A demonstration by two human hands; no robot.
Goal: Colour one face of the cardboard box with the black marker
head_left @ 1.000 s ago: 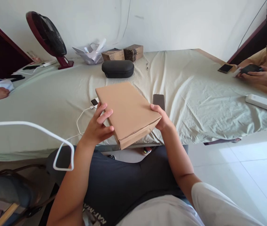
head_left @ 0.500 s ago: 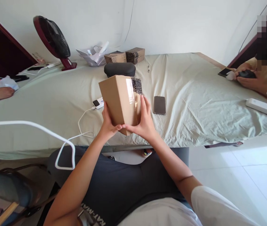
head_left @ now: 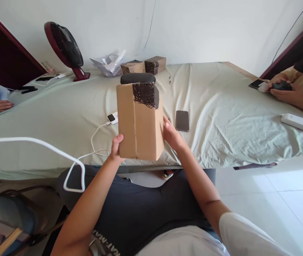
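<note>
Between my two hands I hold a brown cardboard box (head_left: 144, 128) up over the near edge of the table. A patch scribbled over in black covers part of its upper face. My left hand (head_left: 116, 147) grips the lower left corner, thumb on the front and the other fingers hidden behind. On the right side, my right hand (head_left: 172, 133) is pressed against the box, its fingertips partly hidden. Just behind the box lies a black oblong case (head_left: 137, 78). A dark smartphone (head_left: 182, 121) lies flat to the right of my right hand.
Two more cardboard boxes, including one with black scribble (head_left: 155, 65), stand by the wall near a plastic basket (head_left: 110, 67) and a fan (head_left: 66, 48). A white device (head_left: 112, 117) trails a cable. Other people's hands are at the left and right; a white power strip (head_left: 301, 123) lies right.
The box has been turned, so the black-scribbled face now shows toward me. My hands have shifted apart to its two sides. The person at the left has moved a hand and the paper.
</note>
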